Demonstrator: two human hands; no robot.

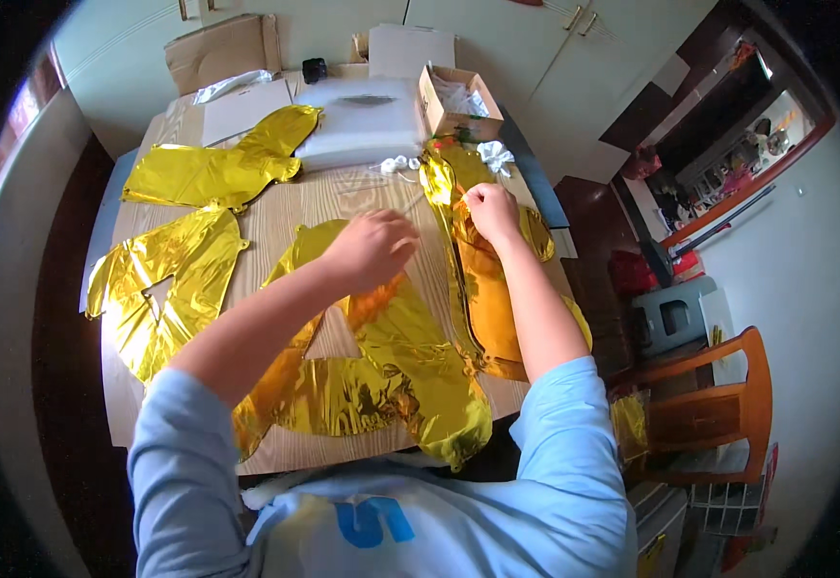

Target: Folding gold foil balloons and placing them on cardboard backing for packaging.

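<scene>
My left hand (376,249) is raised over the middle of the table, above the top of a large A-shaped gold foil balloon (410,356) that lies flat. Its fingers are curled; whatever they may hold is hidden. Further right, my right hand (492,212) is closed with its fingertips together over another gold foil balloon (490,313), a long flat one. I cannot make out whether it pinches the foil or something small. A smaller gold balloon with a triangular hole (184,279) lies at the left, and a wide flat one (203,173) lies behind it.
A roll of clear plastic wrap (357,120) lies at the back of the wooden table (347,188). Beside it stands an open cardboard box (463,123) with clear bags inside. White crumpled scraps (495,154) lie before the box. A wooden chair (709,414) stands at the right.
</scene>
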